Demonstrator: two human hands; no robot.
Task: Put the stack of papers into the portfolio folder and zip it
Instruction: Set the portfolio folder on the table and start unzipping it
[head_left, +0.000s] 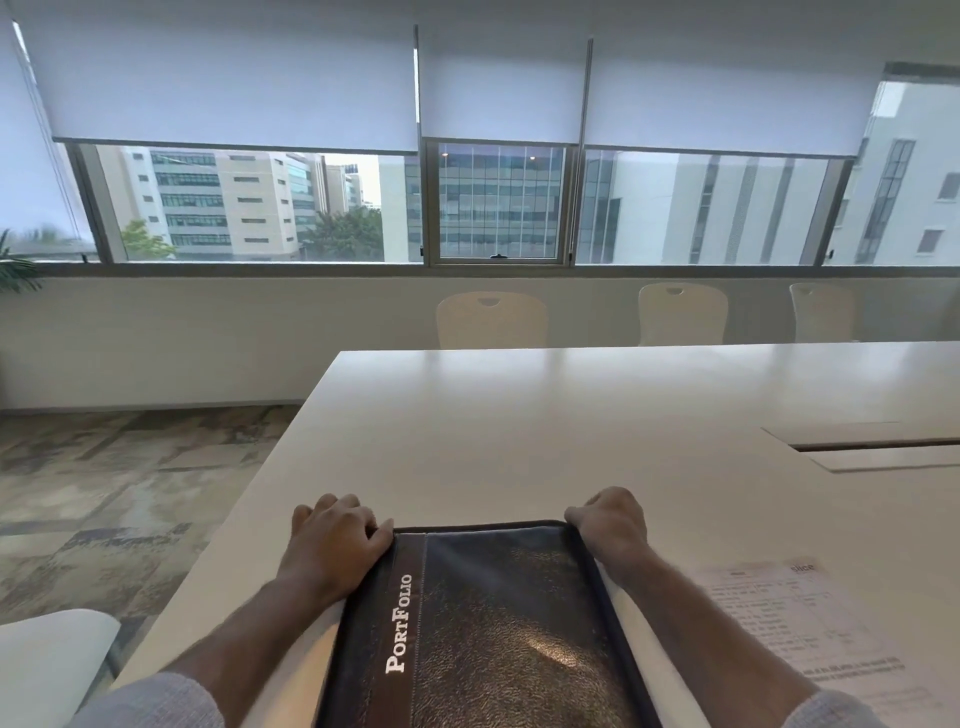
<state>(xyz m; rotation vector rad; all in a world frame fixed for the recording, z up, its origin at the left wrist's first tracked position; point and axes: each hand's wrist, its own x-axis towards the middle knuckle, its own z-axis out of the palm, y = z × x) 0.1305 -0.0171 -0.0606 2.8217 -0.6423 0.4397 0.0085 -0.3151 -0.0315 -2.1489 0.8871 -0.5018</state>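
Observation:
A dark leather portfolio folder (498, 623) lettered "PortFolio" lies closed on the white table (519, 415) right in front of me. My left hand (332, 540) rests at its far left corner, with the thumb and fingers curled over the edge. My right hand (610, 525) grips its far right corner, the fingers curled at the zipper edge. A stack of printed papers (810, 639) lies flat on the table to the right of the folder, beside my right forearm.
A recessed cable hatch (872, 447) sits in the table at the right. Pale chairs (491, 319) stand along the far side under the windows. The table's left edge drops to patterned carpet (104, 493); a white chair (47, 670) is at lower left.

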